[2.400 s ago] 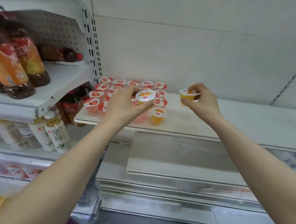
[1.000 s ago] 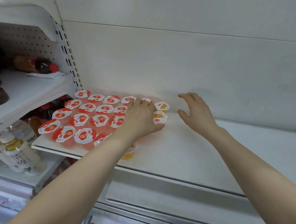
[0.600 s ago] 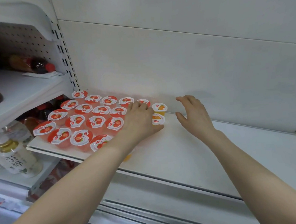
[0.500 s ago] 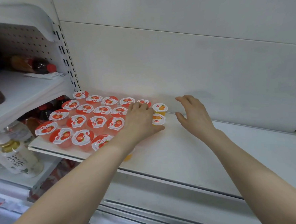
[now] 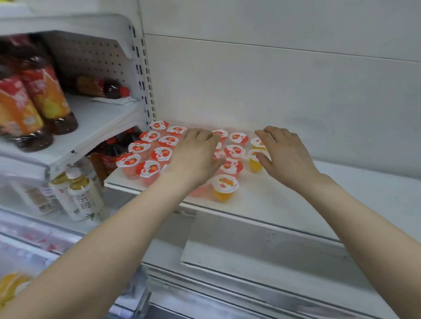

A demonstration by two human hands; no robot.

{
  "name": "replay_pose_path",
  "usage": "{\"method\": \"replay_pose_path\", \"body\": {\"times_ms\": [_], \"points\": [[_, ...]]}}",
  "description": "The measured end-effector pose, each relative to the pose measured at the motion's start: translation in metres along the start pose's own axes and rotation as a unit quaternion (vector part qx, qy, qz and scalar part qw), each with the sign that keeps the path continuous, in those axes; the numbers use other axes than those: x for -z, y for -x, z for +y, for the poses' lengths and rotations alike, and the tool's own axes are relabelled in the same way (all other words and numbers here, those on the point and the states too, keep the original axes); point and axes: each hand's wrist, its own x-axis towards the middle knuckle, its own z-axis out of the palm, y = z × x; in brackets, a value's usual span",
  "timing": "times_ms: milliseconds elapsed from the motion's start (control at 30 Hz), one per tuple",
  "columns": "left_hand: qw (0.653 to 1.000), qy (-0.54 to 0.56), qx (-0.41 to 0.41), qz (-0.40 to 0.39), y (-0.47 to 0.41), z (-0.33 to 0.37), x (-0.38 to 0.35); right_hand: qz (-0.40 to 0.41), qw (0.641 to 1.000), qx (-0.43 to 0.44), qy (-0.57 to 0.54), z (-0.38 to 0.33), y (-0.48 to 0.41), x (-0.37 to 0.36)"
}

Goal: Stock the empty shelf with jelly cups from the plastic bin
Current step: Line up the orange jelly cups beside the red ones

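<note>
Left hand (image 5: 194, 158) spread over red-jelly cups (image 5: 148, 169), right hand (image 5: 287, 154) spread, maybe touching orange-jelly cups (image 5: 254, 165)

Red cups (image 5: 161, 154): several hidden beneath the left hand (image 5: 194, 158).
Orange cups (image 5: 254, 163): two partly covered by the right hand (image 5: 287, 154).
Bottles (image 5: 9, 106): far left of the left hand, blurred, cut by the edge.

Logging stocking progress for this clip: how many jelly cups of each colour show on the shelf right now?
Red jelly cups: 12 in plain view
Orange jelly cups: 3
Total: 15 in plain view. The left hand lies over more red ones, which show only as slivers, so the true number is higher.
</note>
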Motion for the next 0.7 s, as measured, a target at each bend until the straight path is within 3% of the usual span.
{"method": "replay_pose_path", "body": {"times_ms": [400,700], "points": [[0.995,-0.029,0.041,0.085,0.177,-0.121,0.055,0.012,0.997,0.069,-0.028,-0.194,0.024,0.019],[0.975,-0.021,0.220,0.025,0.382,-0.227,0.052,-0.037,0.975,0.167,-0.145,-0.369,0.074,-0.026]]}}
